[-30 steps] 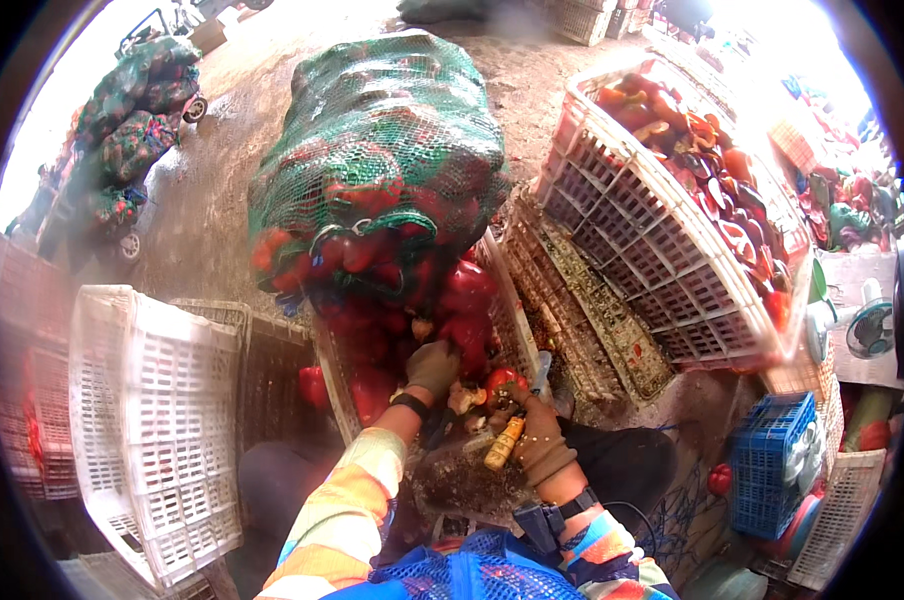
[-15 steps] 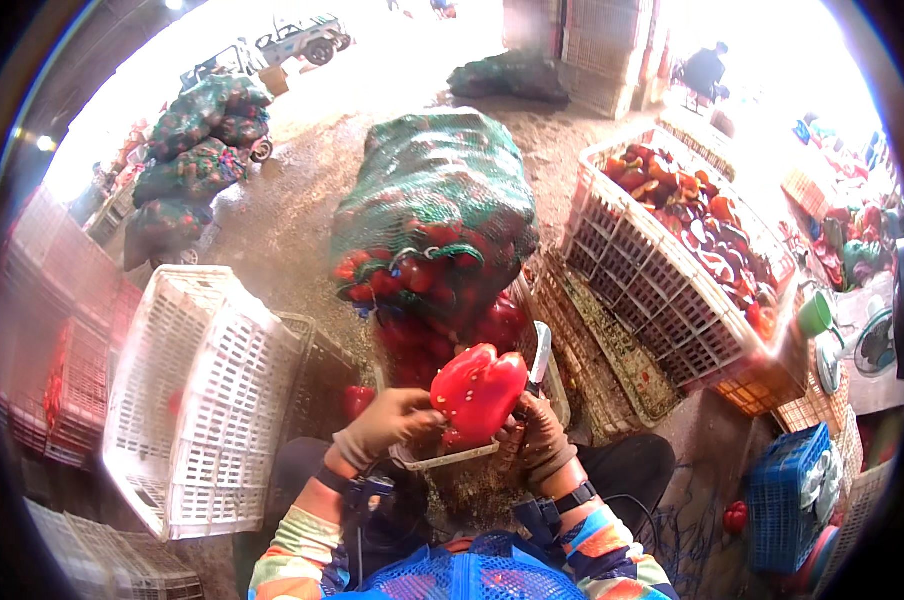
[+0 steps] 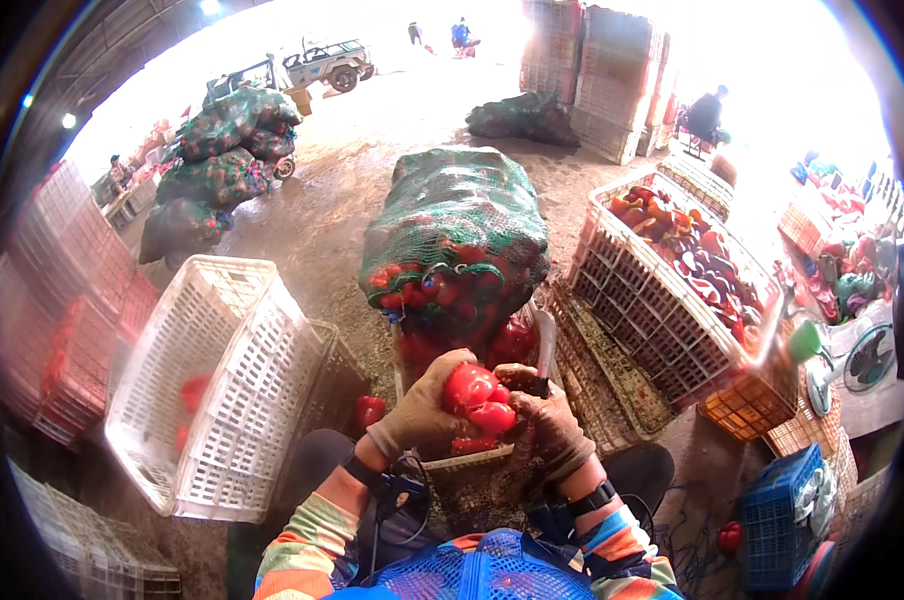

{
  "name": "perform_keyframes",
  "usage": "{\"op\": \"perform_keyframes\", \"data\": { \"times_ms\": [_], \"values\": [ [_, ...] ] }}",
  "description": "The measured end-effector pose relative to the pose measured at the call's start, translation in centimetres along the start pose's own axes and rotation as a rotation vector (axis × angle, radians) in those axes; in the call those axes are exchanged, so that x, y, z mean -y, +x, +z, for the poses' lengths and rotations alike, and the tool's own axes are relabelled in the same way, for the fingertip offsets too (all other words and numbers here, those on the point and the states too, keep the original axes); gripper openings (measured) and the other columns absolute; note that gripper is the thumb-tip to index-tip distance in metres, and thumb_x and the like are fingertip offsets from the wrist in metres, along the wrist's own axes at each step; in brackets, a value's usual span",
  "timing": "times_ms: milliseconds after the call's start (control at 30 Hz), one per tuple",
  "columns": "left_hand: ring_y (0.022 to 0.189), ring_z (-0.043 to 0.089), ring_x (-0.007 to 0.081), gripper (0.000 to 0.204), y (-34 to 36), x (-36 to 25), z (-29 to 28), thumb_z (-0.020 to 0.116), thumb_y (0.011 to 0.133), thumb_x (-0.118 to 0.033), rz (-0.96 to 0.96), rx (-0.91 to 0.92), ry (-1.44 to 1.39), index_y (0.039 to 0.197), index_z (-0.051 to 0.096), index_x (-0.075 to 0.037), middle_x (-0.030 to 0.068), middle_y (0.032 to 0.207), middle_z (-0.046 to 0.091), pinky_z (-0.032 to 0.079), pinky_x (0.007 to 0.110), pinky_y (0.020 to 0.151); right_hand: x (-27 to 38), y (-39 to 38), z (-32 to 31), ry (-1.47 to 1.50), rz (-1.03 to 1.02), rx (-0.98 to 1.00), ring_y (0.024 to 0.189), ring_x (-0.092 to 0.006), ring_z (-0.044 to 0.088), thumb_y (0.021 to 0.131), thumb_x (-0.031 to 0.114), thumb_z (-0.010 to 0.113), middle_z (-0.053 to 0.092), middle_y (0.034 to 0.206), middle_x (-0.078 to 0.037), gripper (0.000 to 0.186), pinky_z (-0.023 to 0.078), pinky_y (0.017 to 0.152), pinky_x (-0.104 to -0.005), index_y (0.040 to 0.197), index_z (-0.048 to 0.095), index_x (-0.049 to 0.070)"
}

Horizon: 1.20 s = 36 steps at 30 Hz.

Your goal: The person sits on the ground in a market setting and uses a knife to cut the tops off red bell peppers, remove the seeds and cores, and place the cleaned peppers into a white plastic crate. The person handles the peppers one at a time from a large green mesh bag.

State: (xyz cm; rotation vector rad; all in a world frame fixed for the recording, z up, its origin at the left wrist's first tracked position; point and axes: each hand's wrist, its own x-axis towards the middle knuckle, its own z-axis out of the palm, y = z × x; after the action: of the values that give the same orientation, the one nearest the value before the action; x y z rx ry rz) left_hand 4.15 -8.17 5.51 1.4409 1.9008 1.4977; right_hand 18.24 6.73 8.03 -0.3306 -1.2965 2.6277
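The left hand [image 3: 424, 408], gloved in tan fabric, grasps a glossy red bell pepper [image 3: 475, 393]; facing it, the right hand [image 3: 554, 425], similarly gloved, curls around a dark-handled knife [image 3: 546, 345] (its blurred blade points away), partly hiding the handle. Beyond the grip bulges a green mesh sack [image 3: 459, 215], then damp brown floor [image 3: 342, 165].

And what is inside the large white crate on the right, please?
The white crate holds many cut pepper pieces, mostly red, heaped up. The top layer covers whatever lies deeper, so I cannot tell what is there.
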Motion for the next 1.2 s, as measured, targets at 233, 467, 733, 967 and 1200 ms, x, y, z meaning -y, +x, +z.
{"op": "perform_keyframes", "data": {
  "times_ms": [233, 467, 733, 967, 1200],
  "values": [
    [0.094, 0.054, 0.0128, 0.061, -0.9, 0.7, 1.5, 0.083, 0.062, -0.020, -0.334, 0.104, -0.531, 0.111, 0.050, -0.006, 0.0021, 0.101, 0.059, 0.045, 0.030, 0.086, 0.2, 0.7, -0.3, -0.093, 0.010, -0.091, 0.082, -0.0157, 0.060, 0.083, 0.012, 0.063, 0.063, 0.093, -0.007, 0.026, 0.052, 0.070, -0.0271, 0.106, 0.057, 0.001],
    [0.085, 0.057, 0.0106, 0.038, -1.6, 2.5, 4.0, 0.071, 0.079, -0.020, -0.415, -0.126, -1.080, 0.110, 0.054, -0.005, 0.0005, 0.100, 0.059, 0.050, 0.029, 0.076, 0.9, 1.0, 0.4, -0.228, -0.151, -0.421, 0.047, -0.0094, 0.051, 0.089, 0.014, 0.055, 0.055, 0.065, -0.003, 0.011, 0.043, 0.040, -0.0220, 0.090, 0.059, 0.005],
    [0.071, 0.054, 0.0076, 0.021, 0.9, 1.5, 1.9, 0.073, 0.077, -0.009, 0.088, -0.455, -0.026, 0.090, 0.057, -0.006, -0.0014, 0.082, 0.055, 0.046, 0.024, 0.063, 0.9, -1.6, 2.6, -0.770, 0.240, -0.194, 0.068, -0.0153, 0.061, 0.086, 0.024, 0.057, 0.063, 0.079, -0.010, 0.024, 0.047, 0.061, -0.0298, 0.097, 0.060, 0.003],
    [0.068, 0.056, 0.0095, 0.018, 2.0, -0.2, 1.8, 0.068, 0.083, -0.018, 0.050, -0.697, -0.043, 0.090, 0.058, -0.006, -0.0002, 0.078, 0.057, 0.046, 0.025, 0.058, -0.8, 0.3, 1.5, -1.044, 0.098, -0.030, 0.091, -0.0362, 0.059, 0.085, 0.025, 0.053, 0.062, 0.097, -0.017, 0.027, 0.046, 0.079, -0.0408, 0.104, 0.060, 0.007],
    [0.066, 0.060, 0.0101, 0.020, 4.4, -1.5, -2.4, 0.059, 0.089, -0.026, -0.144, -0.774, -0.953, 0.097, 0.058, -0.008, 0.0021, 0.083, 0.063, 0.052, 0.026, 0.056, -4.0, -2.0, 0.0, -1.030, 0.040, -0.245, 0.085, -0.0192, 0.063, 0.085, 0.023, 0.060, 0.065, 0.089, -0.015, 0.026, 0.050, 0.068, -0.0313, 0.101, 0.061, 0.003]
  ]
}}
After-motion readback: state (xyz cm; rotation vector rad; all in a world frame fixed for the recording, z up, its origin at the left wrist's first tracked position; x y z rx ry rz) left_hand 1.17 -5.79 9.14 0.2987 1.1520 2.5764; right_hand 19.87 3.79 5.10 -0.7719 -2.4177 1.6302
